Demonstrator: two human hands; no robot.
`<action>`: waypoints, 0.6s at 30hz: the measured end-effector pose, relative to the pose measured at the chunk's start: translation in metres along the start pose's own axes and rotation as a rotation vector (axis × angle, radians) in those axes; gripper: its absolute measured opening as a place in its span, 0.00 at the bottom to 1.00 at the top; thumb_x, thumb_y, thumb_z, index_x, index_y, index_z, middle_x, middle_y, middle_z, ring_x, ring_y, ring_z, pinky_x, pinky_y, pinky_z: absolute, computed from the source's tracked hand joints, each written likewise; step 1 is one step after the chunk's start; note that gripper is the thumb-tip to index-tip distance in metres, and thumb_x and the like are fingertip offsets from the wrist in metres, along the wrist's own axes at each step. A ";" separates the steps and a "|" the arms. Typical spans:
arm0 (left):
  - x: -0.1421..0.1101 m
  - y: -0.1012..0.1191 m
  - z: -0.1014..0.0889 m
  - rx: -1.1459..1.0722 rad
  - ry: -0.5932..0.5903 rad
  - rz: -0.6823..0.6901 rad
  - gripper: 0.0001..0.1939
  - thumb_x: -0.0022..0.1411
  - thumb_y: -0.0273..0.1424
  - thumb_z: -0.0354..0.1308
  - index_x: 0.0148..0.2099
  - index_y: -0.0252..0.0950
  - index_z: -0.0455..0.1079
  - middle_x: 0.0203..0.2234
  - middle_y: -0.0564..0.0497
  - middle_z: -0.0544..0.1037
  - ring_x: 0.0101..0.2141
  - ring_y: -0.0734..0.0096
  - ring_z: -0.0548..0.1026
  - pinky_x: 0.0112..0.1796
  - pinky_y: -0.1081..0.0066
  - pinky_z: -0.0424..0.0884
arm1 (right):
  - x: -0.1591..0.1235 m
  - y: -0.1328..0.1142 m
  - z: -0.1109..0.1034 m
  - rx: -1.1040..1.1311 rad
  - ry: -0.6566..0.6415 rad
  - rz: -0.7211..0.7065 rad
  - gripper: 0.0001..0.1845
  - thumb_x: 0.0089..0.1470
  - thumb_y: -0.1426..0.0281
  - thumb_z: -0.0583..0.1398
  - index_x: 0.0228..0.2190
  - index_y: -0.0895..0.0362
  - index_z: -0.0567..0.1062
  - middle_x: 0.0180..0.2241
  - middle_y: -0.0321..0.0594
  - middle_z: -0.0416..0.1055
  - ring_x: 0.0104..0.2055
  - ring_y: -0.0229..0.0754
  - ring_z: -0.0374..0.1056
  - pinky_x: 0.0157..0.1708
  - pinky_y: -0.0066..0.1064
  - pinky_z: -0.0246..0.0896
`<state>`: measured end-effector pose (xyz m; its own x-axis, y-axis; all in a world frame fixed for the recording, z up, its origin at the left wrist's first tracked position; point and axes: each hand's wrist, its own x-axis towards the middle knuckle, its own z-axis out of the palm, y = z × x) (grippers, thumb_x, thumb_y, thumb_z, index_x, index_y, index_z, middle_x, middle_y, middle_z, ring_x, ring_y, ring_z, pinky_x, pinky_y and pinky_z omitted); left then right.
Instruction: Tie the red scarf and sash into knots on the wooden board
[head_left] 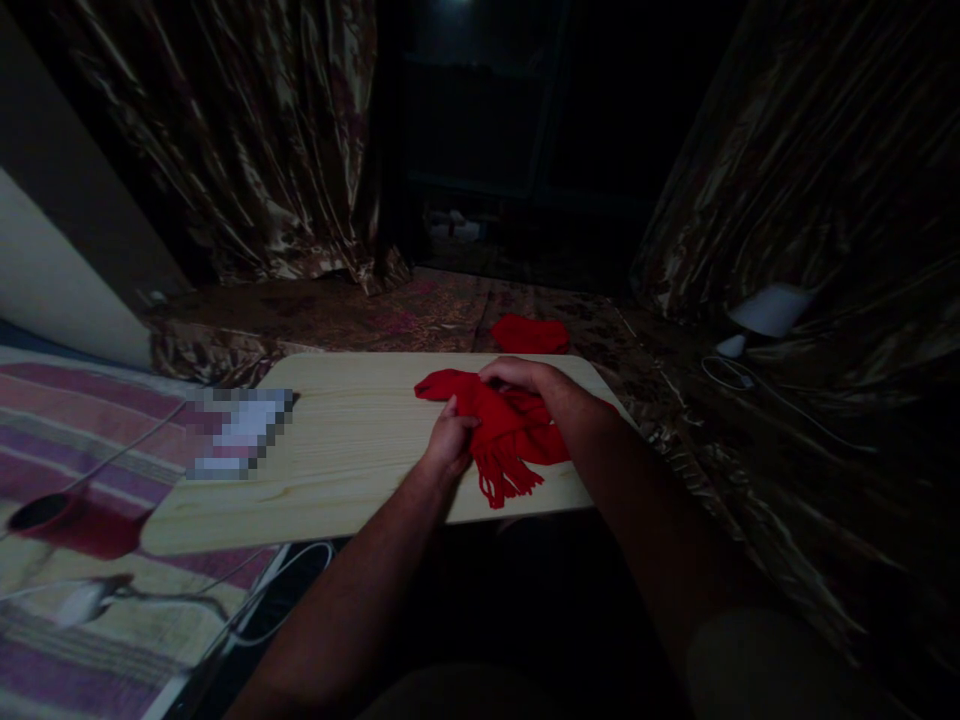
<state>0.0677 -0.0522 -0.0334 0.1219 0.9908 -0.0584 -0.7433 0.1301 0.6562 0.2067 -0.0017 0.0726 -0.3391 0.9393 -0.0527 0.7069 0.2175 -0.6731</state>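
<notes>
A red fringed scarf (495,420) lies bunched on the pale wooden tabletop (360,440), its tassels spread toward the near edge. My left hand (450,437) grips the scarf's left side, thumb on top of the cloth. At the far side of the fabric, my right hand (514,373) has its fingers closed on the scarf's upper edge. Part of the scarf passes behind my right forearm and is hidden there.
Beyond the table's far edge sits another red cloth item (529,334). A blurred-out flat object (244,430) rests at the table's left. Further left are a red cylindrical object (82,525) and cables on a striped bedcover (45,670). A small white lamp (772,310) stands right.
</notes>
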 end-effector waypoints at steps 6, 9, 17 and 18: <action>0.003 0.000 -0.001 -0.036 0.070 -0.023 0.36 0.43 0.18 0.62 0.57 0.40 0.68 0.36 0.50 0.81 0.38 0.62 0.81 0.46 0.61 0.77 | -0.005 0.015 0.005 -0.086 0.040 -0.185 0.27 0.47 0.79 0.60 0.51 0.57 0.79 0.54 0.43 0.76 0.56 0.45 0.70 0.59 0.34 0.61; 0.002 0.005 0.001 -0.083 0.105 -0.078 0.33 0.46 0.20 0.61 0.57 0.40 0.67 0.37 0.49 0.81 0.37 0.62 0.81 0.46 0.59 0.77 | -0.041 0.023 0.021 -0.264 0.043 -0.365 0.41 0.46 0.74 0.64 0.63 0.53 0.70 0.69 0.47 0.58 0.69 0.50 0.56 0.68 0.42 0.49; -0.008 0.018 0.003 -0.216 -0.061 -0.241 0.17 0.51 0.33 0.58 0.43 0.31 0.75 0.39 0.39 0.82 0.47 0.50 0.79 0.53 0.55 0.75 | -0.096 0.007 0.104 -0.651 0.324 -0.158 0.45 0.54 0.63 0.64 0.67 0.68 0.59 0.69 0.63 0.53 0.72 0.59 0.47 0.70 0.52 0.36; -0.008 0.020 0.002 -0.209 -0.072 -0.237 0.17 0.51 0.33 0.57 0.42 0.31 0.75 0.38 0.40 0.82 0.47 0.51 0.79 0.52 0.56 0.75 | -0.092 0.005 0.105 -0.659 0.337 -0.148 0.41 0.56 0.66 0.62 0.66 0.68 0.61 0.68 0.62 0.56 0.71 0.58 0.50 0.69 0.50 0.39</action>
<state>0.0536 -0.0581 -0.0181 0.3488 0.9277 -0.1329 -0.8064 0.3694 0.4617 0.1759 -0.1152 -0.0036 -0.3256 0.8954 0.3038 0.9297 0.3617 -0.0696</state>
